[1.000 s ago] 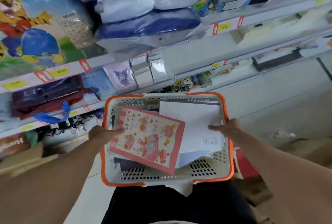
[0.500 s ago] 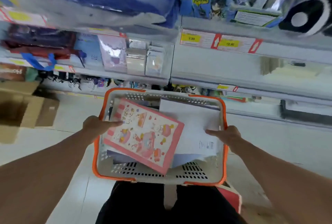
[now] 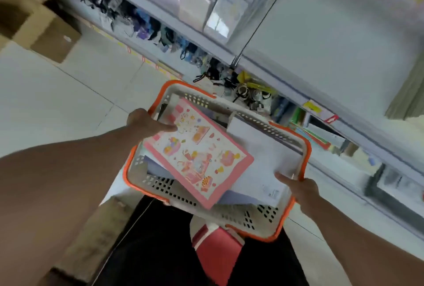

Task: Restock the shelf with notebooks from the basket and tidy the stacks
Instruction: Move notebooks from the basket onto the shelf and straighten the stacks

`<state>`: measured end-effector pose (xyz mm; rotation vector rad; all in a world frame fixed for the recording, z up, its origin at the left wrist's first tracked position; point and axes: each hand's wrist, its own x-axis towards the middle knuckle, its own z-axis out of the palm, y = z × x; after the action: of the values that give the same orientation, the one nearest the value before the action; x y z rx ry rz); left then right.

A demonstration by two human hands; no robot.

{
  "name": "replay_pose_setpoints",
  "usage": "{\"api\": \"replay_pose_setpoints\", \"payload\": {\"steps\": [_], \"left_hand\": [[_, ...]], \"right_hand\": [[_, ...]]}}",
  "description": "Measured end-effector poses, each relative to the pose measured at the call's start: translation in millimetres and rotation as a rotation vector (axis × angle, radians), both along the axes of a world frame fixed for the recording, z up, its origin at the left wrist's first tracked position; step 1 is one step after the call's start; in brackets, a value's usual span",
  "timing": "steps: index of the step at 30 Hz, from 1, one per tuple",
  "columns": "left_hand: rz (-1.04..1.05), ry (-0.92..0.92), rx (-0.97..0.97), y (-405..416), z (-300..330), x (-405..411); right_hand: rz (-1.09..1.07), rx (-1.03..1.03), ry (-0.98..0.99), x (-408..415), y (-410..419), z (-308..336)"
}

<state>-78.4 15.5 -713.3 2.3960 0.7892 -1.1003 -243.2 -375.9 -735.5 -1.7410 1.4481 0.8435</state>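
The orange-rimmed basket (image 3: pixel 305 148) is held at both sides. Inside, the pink illustrated notebook (image 3: pixel 197 152) lies on top, long axis slanting from far left to near right. The left hand (image 3: pixel 146 123) is nearer, thumb pressed onto its corner; the right hand (image 3: pixel 300 188) grips the rim, thumb on the white notebook (image 3: pixel 263 164).

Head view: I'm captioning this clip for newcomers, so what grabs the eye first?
The pink notebook lying atop white ones in the orange-rimmed basket, mid-frame. The left hand and right hand grip the basket's sides, with blurred shelves above.
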Motion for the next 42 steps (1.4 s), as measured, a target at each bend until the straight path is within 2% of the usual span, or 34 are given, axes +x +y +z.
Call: {"api": "replay_pose_setpoints", "payload": {"steps": [9,15,23,30,33,35,37,39,42], "left_hand": [[0.0,-0.032,0.045,-54.4,-164.0,-63.7],[-0.037,-0.021,0.041,-81.1,-244.5,-71.0],[-0.079,-0.038,0.016,-92.3,-293.0,-56.2],[-0.089,-0.132,0.007,-108.7,-306.0,-11.3],[0.0,-0.174,-0.045,-115.8,-298.0,-2.2],[-0.016,-0.249,-0.011,-120.7,-283.3,-5.3],[-0.044,-0.324,0.011,-124.4,-266.9,-22.0],[0.057,-0.277,-0.08,-131.6,-253.4,-52.2],[0.276,-0.105,-0.227,-150.2,-242.9,-97.3]], "right_hand": [[-0.001,0.023,0.025,-53.1,-58.9,-166.3],[-0.049,0.023,0.049,-78.8,-76.3,-247.3],[-0.028,0.029,0.016,-65.0,-91.8,-298.4],[-0.105,0.036,-0.011,-39.8,-90.3,-301.7],[-0.187,0.046,0.032,-26.2,-86.0,-293.2],[-0.082,-0.08,0.087,-14.0,-78.0,-280.8],[0.2,-0.262,-0.072,-2.4,-68.5,-267.5],[0.446,-0.176,-0.347,6.8,-53.5,-251.3],[0.674,0.098,-0.368,8.5,-16.9,-229.5]]}}
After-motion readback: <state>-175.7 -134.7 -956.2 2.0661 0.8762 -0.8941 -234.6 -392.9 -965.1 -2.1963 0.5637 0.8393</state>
